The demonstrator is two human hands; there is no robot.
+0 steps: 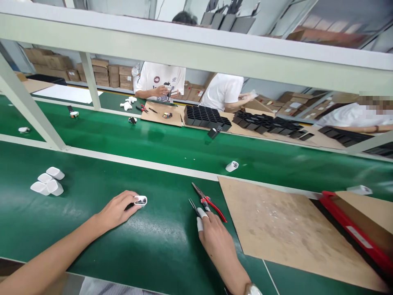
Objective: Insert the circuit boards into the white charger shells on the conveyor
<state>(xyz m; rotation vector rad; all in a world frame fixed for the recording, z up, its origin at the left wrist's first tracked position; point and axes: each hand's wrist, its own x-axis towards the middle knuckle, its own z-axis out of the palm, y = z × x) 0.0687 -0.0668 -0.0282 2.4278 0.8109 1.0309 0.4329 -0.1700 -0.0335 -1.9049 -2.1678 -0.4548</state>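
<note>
My left hand [118, 211] grips a small white plastic housing [141, 200] on the green bench; its open end shows dark parts inside. White finger cots cover fingertips of my right hand [216, 237], which is closed around tweezers [193, 205] with their tips pointing up and left. Just beyond those fingers lie red-handled needle-nose pliers [210, 203], which the hand partly overlaps. At the left of the bench, several white housings [49, 182] stand in a cluster, out of reach of either hand's fingers.
A brown board [270, 225] and a red-edged box [353, 233] occupy the right side. Past a pale rail [138, 164] runs a green belt [172, 147] carrying another white housing [232, 166]. Across it, people in white shirts work beside black trays [202, 116]. A frame beam [184, 49] crosses above.
</note>
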